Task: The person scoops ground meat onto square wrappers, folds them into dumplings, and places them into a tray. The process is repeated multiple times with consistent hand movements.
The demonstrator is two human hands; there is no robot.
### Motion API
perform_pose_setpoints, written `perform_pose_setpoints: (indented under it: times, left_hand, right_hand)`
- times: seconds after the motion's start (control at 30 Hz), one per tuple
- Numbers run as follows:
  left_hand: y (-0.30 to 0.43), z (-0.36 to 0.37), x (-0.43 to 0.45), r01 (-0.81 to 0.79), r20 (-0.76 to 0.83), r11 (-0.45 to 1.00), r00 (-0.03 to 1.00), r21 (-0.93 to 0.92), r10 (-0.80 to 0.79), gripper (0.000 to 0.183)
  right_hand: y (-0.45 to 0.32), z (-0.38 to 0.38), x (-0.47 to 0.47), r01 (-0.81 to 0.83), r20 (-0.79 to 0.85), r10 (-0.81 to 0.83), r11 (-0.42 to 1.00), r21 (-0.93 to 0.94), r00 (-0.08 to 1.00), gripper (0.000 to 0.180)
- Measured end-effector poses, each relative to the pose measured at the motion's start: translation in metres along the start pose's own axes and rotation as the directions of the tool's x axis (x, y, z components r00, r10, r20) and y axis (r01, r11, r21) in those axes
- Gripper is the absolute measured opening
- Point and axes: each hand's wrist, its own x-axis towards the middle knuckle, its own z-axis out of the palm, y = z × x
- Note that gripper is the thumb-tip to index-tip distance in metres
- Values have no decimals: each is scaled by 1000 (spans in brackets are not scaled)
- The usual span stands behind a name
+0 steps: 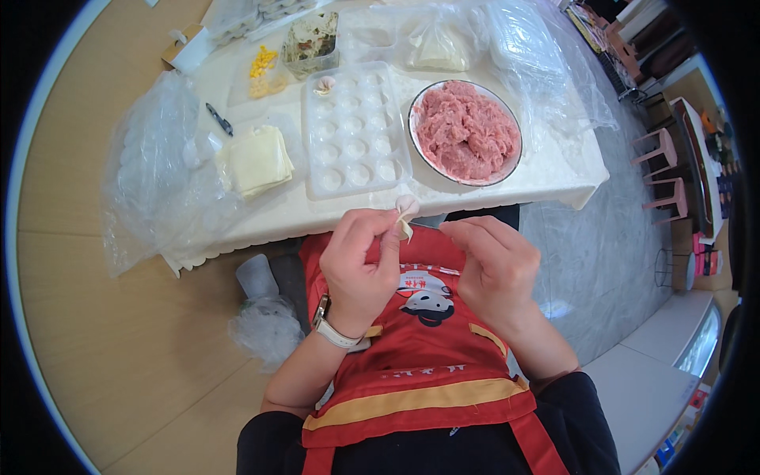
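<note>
Between the thumb and fingers of my left hand [363, 261] is a small folded wonton [407, 208], held above my red apron near the table's front edge. My right hand [496, 261] is raised just to the right, apart from the wonton, its fingers curled and thumb close to the index finger; nothing shows in it. Beyond the hands lies a clear plastic tray with round hollows [356, 127], one wonton [325, 85] sitting in its far left part. A bowl of raw minced meat [466, 130] stands right of the tray. Square dough wrappers [256, 160] are stacked on its left.
A black pen [219, 119], a crumpled clear plastic bag [163, 160] and yellow pieces [263, 62] are at the left. Behind are a plastic tub with dark green contents [310, 44], bagged wrappers [439, 47] and plastic-wrapped trays [522, 41]. The tablecloth [549, 178] hangs over the edge.
</note>
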Motion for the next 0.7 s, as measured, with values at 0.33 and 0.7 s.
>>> perform_pose_setpoints:
  times: [0.33, 0.7]
  left_hand:
    - [-10, 18, -12, -288, 105, 882, 958, 373, 268, 24]
    - [-102, 9, 170, -91, -66, 870, 988, 485, 140, 17]
  right_hand:
    - [-4, 6, 7, -35, 148, 48, 996, -84, 988, 34]
    - [23, -17, -14, -167, -69, 168, 986, 15, 983, 31]
